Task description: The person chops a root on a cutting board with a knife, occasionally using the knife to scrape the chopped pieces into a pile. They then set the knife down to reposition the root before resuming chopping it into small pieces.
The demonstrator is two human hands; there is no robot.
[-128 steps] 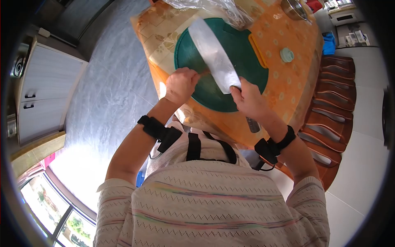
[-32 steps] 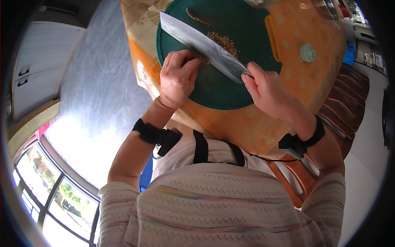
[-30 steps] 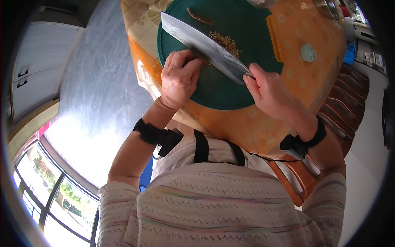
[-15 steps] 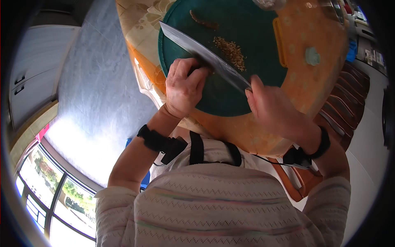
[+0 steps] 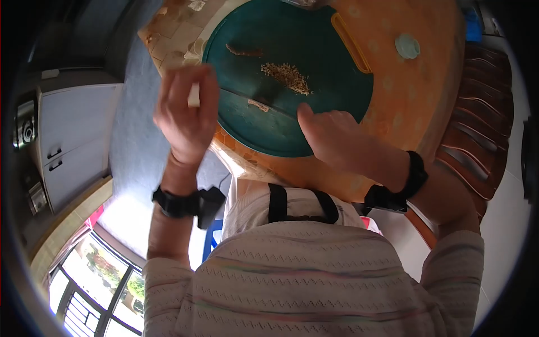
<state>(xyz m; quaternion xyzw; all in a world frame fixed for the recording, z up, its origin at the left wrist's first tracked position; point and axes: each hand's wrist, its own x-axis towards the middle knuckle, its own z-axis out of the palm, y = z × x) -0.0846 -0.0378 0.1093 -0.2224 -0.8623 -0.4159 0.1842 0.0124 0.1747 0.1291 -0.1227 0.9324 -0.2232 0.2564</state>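
Observation:
My right hand [image 5: 337, 135] is closed round the handle of a kitchen knife [image 5: 255, 101], which shows nearly edge-on above the round green cutting board [image 5: 236, 121]. At the board's left edge my left hand [image 5: 188, 112] is raised with curled fingers, thumb and forefinger bent towards each other close to the blade's far end. Whether it touches the blade or pinches something small is hidden. Under the blade lies a short light-brown piece [image 5: 258, 105]. Beyond it are a pile of chopped brown bits [image 5: 287, 77] and a longer dark brown strip [image 5: 244, 51].
The board has a yellow handle [image 5: 352, 44] on its right. A pale greenish small dish or lid [image 5: 407, 46] lies on the orange tablecloth [image 5: 393, 95]. Brown slatted wooden chairs [image 5: 474, 123] stand at right, and a light cabinet [image 5: 78, 129] is at left.
My left hand has lifted away from the board's middle to the left, uncovering the short piece. The knife has turned from showing its broad side to nearly edge-on. The view has shifted.

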